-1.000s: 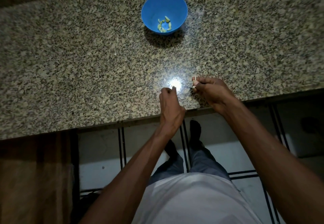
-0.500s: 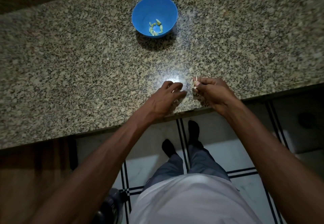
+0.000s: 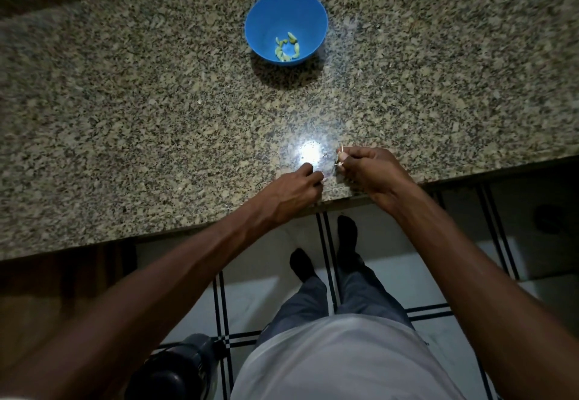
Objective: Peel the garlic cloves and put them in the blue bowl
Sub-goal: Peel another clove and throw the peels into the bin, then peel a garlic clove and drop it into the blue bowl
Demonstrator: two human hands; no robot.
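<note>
I pinch the small papery garlic clove [image 3: 341,158] in my right hand [image 3: 369,171], my left hand [image 3: 294,187] curled beside it, and should strip skin gently before reaching the round blue plastic bowl [image 3: 285,25] well beyond.

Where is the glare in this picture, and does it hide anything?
Head view: a bright glare spot on the granite counter sits just beyond the left hand, washing out its fingertips; the blue bowl casts a dark shadow toward the person; the room is dim.
</note>
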